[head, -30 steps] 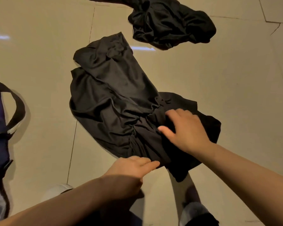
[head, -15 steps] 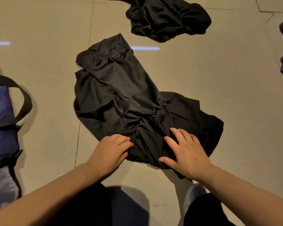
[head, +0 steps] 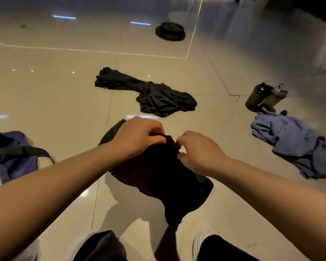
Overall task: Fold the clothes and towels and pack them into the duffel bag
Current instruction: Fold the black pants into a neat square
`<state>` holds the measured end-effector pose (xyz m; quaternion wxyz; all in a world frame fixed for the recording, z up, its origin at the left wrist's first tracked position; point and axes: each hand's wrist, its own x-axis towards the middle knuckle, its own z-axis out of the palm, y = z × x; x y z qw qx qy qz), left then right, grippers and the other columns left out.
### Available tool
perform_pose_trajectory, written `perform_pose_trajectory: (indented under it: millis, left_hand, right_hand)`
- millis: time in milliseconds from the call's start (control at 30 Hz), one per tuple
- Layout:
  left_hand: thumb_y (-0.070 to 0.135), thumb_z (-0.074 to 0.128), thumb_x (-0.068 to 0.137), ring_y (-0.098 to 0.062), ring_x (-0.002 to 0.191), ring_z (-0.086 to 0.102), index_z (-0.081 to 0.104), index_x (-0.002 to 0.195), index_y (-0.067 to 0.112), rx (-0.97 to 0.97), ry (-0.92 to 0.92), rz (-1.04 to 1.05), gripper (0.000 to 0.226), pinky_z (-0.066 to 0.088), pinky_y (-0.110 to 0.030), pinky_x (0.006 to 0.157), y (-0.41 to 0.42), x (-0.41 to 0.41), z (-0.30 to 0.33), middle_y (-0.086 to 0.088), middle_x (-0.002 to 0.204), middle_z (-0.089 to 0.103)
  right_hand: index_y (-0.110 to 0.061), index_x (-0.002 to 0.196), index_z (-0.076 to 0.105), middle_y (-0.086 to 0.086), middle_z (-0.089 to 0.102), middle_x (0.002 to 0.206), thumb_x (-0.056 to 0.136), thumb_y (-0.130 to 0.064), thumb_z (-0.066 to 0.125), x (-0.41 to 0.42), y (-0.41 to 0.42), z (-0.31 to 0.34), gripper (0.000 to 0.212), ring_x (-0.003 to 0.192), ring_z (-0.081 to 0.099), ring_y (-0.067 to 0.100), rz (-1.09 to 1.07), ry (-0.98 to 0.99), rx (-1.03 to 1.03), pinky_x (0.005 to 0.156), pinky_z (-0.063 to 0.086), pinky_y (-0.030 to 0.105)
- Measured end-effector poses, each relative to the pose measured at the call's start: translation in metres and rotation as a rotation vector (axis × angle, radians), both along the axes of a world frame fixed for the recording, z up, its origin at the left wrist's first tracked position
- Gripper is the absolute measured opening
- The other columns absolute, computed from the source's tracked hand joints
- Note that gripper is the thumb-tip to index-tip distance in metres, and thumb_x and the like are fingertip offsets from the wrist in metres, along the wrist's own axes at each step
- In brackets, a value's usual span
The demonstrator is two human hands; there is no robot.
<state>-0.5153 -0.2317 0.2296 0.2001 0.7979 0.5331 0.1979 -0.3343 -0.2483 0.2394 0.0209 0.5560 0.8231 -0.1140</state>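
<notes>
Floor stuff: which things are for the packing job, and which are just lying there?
For the job:
black garment, held up by left hand and right hand
second black garment
blue cloth
duffel bag

Just lying about:
two bottles
round black disc

A glossy beige tiled floor (head: pixel 51 95) fills the frame, crossed by thin grout lines. Bluish-white strips of light reflect off it at the upper left and centre. A round black disc (head: pixel 170 31) lies on the floor at the upper centre. The upper right corner is dark and blurred.
</notes>
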Motion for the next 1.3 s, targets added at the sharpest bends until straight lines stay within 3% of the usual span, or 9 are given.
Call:
perform_pose_trajectory:
  millis: [133, 267, 367, 500, 733, 867, 967, 1133, 1300]
  left_hand:
    - [0.033, 0.07, 0.084, -0.013, 0.09, 0.064, 0.073, 0.095, 0.025, 0.11, -0.103, 0.003, 0.014, 0.052, -0.041, 0.084, -0.014, 0.012, 0.112, 0.008, 0.091, 0.069]
    - [0.032, 0.07, 0.085, -0.012, 0.088, 0.064, 0.073, 0.097, 0.021, 0.239, -0.274, 0.022, 0.016, 0.054, -0.038, 0.086, -0.057, 0.036, 0.186, 0.004, 0.093, 0.071]
    - [0.031, 0.07, 0.085, -0.008, 0.087, 0.065, 0.071, 0.098, 0.02, 0.279, -0.407, 0.054, 0.017, 0.054, -0.025, 0.082, -0.096, 0.04, 0.206, 0.004, 0.094, 0.071]
    - [0.019, 0.069, 0.084, -0.012, 0.083, 0.069, 0.066, 0.092, 0.022, 0.017, -0.699, 0.012, 0.009, 0.055, -0.019, 0.067, -0.136, 0.018, 0.198, 0.002, 0.087, 0.07]
    - [0.023, 0.065, 0.087, -0.013, 0.084, 0.07, 0.065, 0.096, 0.028, -0.074, -0.649, -0.1, 0.01, 0.056, -0.021, 0.073, -0.154, 0.027, 0.19, -0.003, 0.089, 0.072]
    - [0.052, 0.067, 0.076, -0.012, 0.095, 0.066, 0.058, 0.107, 0.041, -0.252, -0.579, -0.17, 0.034, 0.054, -0.023, 0.079, -0.154, 0.04, 0.181, 0.001, 0.103, 0.066]
    - [0.047, 0.072, 0.068, -0.006, 0.103, 0.059, 0.058, 0.111, 0.039, -0.29, -0.521, -0.176, 0.046, 0.049, -0.019, 0.08, -0.15, 0.051, 0.174, 0.01, 0.114, 0.061]
    - [0.021, 0.068, 0.086, -0.015, 0.095, 0.069, 0.065, 0.111, 0.021, -0.344, -0.615, -0.154, 0.025, 0.057, -0.025, 0.081, -0.135, 0.054, 0.175, -0.003, 0.104, 0.071]
    - [0.019, 0.064, 0.089, -0.008, 0.084, 0.069, 0.069, 0.094, 0.022, -0.19, -0.59, -0.092, 0.008, 0.052, -0.018, 0.069, -0.129, 0.046, 0.177, 0.006, 0.084, 0.072]
  right_hand:
    - [-0.02, 0.116, 0.06, -0.001, 0.062, 0.112, 0.088, -0.032, 0.066, 0.025, -0.027, 0.099, 0.031, 0.102, 0.059, 0.018, -0.22, 0.519, -0.275, 0.09, 0.052, 0.037]
    - [-0.026, 0.097, 0.06, 0.0, 0.067, 0.101, 0.091, -0.017, 0.062, 0.03, -0.075, 0.145, 0.011, 0.094, 0.064, 0.018, -0.356, 0.976, -0.025, 0.074, 0.05, 0.028]
    - [-0.027, 0.093, 0.06, -0.001, 0.066, 0.096, 0.095, -0.01, 0.056, 0.027, -0.105, 0.165, 0.018, 0.093, 0.064, 0.017, -0.382, 1.207, 0.068, 0.07, 0.049, 0.021]
    - [-0.026, 0.092, 0.065, -0.006, 0.066, 0.09, 0.093, -0.007, 0.058, 0.035, -0.135, 0.188, 0.02, 0.092, 0.063, 0.015, -0.219, 1.113, 0.287, 0.079, 0.052, 0.023]
    - [-0.027, 0.095, 0.06, -0.004, 0.062, 0.094, 0.097, -0.017, 0.053, 0.052, -0.155, 0.192, 0.013, 0.095, 0.059, 0.015, -0.166, 1.124, 0.168, 0.073, 0.049, 0.018]
    - [-0.034, 0.089, 0.06, -0.01, 0.062, 0.092, 0.097, -0.018, 0.052, 0.054, -0.153, 0.189, 0.019, 0.095, 0.059, 0.011, -0.143, 1.051, 0.176, 0.079, 0.051, 0.02]
    - [-0.033, 0.089, 0.059, -0.016, 0.06, 0.09, 0.097, -0.017, 0.053, 0.045, -0.149, 0.186, 0.018, 0.089, 0.057, 0.004, -0.122, 0.939, 0.25, 0.071, 0.045, 0.006]
    - [-0.032, 0.088, 0.06, -0.018, 0.06, 0.087, 0.096, -0.018, 0.055, 0.045, -0.136, 0.191, 0.017, 0.087, 0.057, 0.005, -0.144, 0.934, 0.352, 0.073, 0.044, 0.009]
    - [-0.026, 0.092, 0.064, -0.014, 0.06, 0.084, 0.094, -0.027, 0.058, 0.051, -0.132, 0.189, 0.006, 0.085, 0.059, 0.01, -0.171, 0.852, 0.403, 0.072, 0.047, 0.018]
